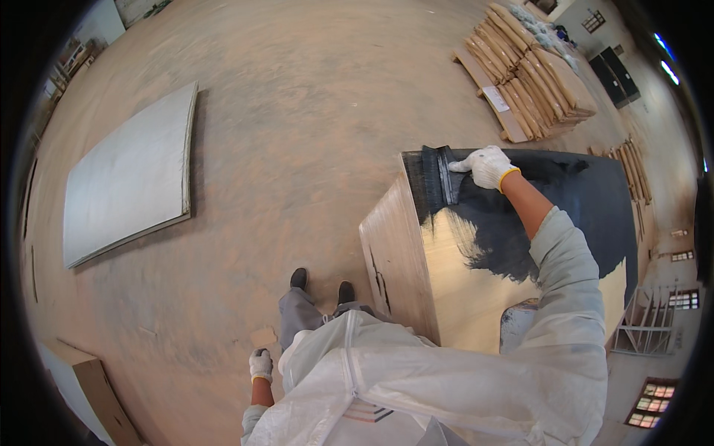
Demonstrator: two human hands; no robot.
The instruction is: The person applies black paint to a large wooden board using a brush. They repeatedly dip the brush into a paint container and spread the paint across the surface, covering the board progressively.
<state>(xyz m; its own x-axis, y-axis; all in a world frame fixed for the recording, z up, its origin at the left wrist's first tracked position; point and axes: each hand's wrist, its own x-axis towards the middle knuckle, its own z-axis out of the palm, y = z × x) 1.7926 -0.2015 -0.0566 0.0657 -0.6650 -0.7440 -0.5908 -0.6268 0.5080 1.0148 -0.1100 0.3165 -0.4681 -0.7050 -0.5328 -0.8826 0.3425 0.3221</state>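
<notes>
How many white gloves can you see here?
2: one on the right hand, holding a wide brush-like tool near the far left corner of the partly blackened panel; one on the left hand, low at the person's left side.

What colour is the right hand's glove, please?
The glove is white with a yellow cuff, best in head view.

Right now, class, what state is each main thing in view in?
Board: partly coated black, partly bare
Wide brush: held against the board
Right hand: gloved, closed on the wide brush
Left hand: gloved, lowered, grip unclear
Pale object beside sleeve: partly hidden, state unclear
Pale sheet stack: lying flat
Brown packages: piled up
</notes>
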